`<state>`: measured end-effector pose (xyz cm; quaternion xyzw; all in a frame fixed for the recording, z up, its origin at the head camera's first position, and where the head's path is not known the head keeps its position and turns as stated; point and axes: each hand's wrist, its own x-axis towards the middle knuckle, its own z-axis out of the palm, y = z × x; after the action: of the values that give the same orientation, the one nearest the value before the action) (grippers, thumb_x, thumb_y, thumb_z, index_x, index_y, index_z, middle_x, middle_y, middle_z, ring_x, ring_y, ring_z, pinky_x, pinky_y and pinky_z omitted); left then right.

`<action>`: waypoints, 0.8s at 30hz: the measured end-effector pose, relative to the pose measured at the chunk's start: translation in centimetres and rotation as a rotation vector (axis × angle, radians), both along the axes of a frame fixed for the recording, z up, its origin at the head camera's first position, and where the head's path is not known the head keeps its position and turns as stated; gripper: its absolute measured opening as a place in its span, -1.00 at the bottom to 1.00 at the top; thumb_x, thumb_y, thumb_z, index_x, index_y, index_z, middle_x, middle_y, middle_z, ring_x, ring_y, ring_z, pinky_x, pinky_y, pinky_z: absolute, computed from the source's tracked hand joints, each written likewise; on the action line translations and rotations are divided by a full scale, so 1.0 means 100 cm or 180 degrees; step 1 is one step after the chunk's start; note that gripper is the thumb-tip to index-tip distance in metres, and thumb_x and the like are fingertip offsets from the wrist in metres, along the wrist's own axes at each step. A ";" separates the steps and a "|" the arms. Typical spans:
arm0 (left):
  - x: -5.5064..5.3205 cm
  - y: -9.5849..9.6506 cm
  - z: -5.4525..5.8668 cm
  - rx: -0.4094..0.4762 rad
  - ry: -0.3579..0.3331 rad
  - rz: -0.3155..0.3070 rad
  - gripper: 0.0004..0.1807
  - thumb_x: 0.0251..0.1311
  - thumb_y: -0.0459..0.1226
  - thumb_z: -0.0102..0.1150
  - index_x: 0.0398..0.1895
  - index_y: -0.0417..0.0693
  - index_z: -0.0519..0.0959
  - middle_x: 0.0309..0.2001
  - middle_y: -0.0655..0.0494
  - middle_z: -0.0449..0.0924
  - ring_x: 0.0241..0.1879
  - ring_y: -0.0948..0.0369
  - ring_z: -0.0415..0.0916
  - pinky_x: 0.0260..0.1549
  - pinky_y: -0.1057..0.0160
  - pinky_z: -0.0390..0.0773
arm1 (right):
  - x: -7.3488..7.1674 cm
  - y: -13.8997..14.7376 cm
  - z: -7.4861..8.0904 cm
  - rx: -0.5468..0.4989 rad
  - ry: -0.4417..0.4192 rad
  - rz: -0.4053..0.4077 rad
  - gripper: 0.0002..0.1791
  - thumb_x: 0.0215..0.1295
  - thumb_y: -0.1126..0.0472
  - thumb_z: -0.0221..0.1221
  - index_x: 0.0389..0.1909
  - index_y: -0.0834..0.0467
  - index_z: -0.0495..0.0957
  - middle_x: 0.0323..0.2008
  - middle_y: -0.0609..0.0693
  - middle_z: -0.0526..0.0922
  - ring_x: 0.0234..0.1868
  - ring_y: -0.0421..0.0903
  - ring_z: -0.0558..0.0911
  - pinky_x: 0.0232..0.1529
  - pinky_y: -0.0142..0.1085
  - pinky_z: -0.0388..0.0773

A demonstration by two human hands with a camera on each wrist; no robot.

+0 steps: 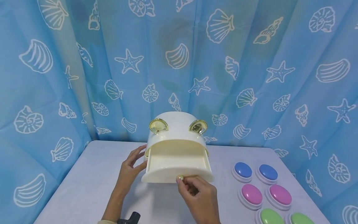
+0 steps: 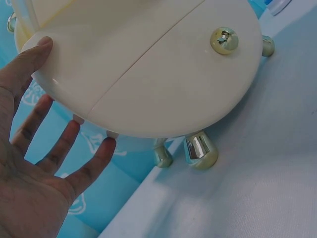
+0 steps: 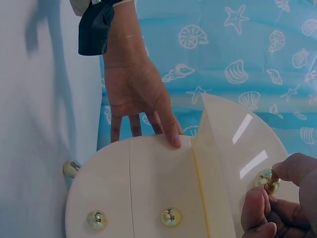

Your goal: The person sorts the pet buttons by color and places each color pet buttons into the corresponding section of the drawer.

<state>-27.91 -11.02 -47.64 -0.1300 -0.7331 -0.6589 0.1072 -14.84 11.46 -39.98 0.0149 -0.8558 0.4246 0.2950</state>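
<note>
A rounded cream drawer cabinet stands at the middle of the table, with two gold ear-like ornaments on top. Its top drawer is pulled out, and the drawer's inside shows bare. My right hand pinches the round gold knob on that drawer's front between thumb and fingers. At the cabinet's left side, my left hand rests with spread fingers; the thumb touches the front edge. Two lower drawers with gold knobs, such as the lowest knob, sit closed.
To the right, blue buttons, pink buttons and green buttons stand in pairs on the white table. A blue shell-patterned curtain hangs behind. Short gold legs hold up the cabinet.
</note>
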 end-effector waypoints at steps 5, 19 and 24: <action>0.000 0.001 -0.001 -0.0037 0.0022 0.0033 -0.35 0.19 -0.03 0.41 0.37 0.39 0.44 0.40 0.38 0.30 0.40 0.06 0.28 0.22 -0.31 0.33 | 0.004 0.000 -0.001 -0.0003 0.0080 0.0024 -0.83 0.13 0.17 0.47 -0.56 -0.01 0.69 -0.60 -0.32 0.49 -0.59 -0.37 0.46 -0.58 -0.47 0.51; 0.000 -0.001 0.002 0.0040 0.0010 -0.0087 -0.37 0.23 -0.15 0.38 0.39 0.24 0.44 0.41 0.27 0.30 0.40 0.03 0.26 0.22 -0.31 0.35 | 0.013 0.002 -0.005 -0.0088 0.0220 0.0176 -0.77 0.12 0.20 0.47 -0.61 -0.04 0.62 -0.62 -0.34 0.44 -0.61 -0.38 0.44 -0.61 -0.47 0.49; -0.002 -0.002 0.000 0.0030 0.0030 -0.0086 -0.36 0.22 -0.15 0.39 0.38 0.29 0.44 0.40 0.30 0.31 0.39 0.06 0.28 0.23 -0.29 0.35 | 0.015 0.003 -0.007 -0.0097 0.0355 0.0216 -0.77 0.13 0.19 0.47 -0.59 -0.05 0.63 -0.61 -0.34 0.44 -0.62 -0.39 0.43 -0.62 -0.49 0.47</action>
<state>-28.07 -11.20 -47.63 -0.1425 -0.7277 -0.6631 0.1024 -13.37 11.73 -40.67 0.0631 -0.8305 0.4459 0.3278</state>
